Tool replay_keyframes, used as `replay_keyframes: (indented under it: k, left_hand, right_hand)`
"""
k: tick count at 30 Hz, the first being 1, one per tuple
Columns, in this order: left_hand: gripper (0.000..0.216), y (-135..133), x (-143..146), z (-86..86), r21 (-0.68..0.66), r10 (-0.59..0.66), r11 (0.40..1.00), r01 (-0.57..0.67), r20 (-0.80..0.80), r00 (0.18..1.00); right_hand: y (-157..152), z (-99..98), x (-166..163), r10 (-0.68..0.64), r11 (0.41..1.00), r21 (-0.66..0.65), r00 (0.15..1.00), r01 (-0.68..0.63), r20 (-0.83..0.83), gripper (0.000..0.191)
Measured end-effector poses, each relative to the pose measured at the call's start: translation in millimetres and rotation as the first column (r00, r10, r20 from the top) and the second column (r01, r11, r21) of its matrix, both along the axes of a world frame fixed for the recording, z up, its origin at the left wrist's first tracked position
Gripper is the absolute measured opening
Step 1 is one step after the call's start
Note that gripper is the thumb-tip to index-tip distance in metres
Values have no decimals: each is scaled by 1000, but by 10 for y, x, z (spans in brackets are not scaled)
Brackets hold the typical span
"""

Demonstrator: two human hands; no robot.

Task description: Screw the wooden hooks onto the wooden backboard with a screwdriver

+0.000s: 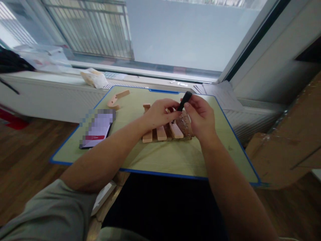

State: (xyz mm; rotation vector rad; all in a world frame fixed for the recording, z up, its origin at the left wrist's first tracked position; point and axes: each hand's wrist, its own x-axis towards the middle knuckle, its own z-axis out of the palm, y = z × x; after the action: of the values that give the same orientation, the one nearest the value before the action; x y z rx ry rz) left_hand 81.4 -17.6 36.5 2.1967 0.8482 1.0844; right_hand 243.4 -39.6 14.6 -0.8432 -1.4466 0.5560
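Observation:
A slim black bar-shaped object [185, 100] slants between my two hands; its exact kind does not show. My right hand [202, 115] is closed on its upper part, thumb against the near side. The thumb and forefinger of my left hand [160, 113] pinch around its lower end. Beneath my hands, several pale wooden pieces lie side by side, among them a left piece [147, 136], a middle piece [162, 134] and a right piece [177, 131] with small dark spots. They rest on brown cardboard wrapped in clear tape [186, 125]. My left hand partly covers them.
A curved wooden piece [114, 102] lies at the table's back left, with a phone [99, 129] nearer. The small table [160, 160] has a blue rim. Behind it are a radiator and sill with a white packet [94, 78]. A large cardboard box [283, 154] stands at right.

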Motion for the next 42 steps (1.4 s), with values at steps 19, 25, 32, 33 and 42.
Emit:
replay_keyframes:
  k: [19, 25, 32, 33, 42]
  left_hand:
    - [16, 19, -2, -17, 2, 16, 1000, -16, 15, 1000]
    - [16, 10, -21, 15, -19, -38, 999, 37, -31, 999]
    - [22, 71, -23, -31, -113, 9, 994, -2, 59, 998]
    - [20, 81, -28, -31, -103, -6, 995, 11, 53, 999]
    - [24, 89, -48, -4, -149, -70, 986, 69, 4, 998]
  right_hand:
    - [23, -53, 20, -71, 995, -71, 997, 74, 41, 29]
    - [-25, 23, -4, -9, 996, -93, 999, 5, -47, 20]
    - [18, -28, -32, 6, 995, -101, 992, -19, -124, 24]
    - [22, -35, -35, 7, 995, -99, 992, -20, -130, 27]
    - [53, -44, -21, 59, 996, -64, 990, -67, -131, 38]
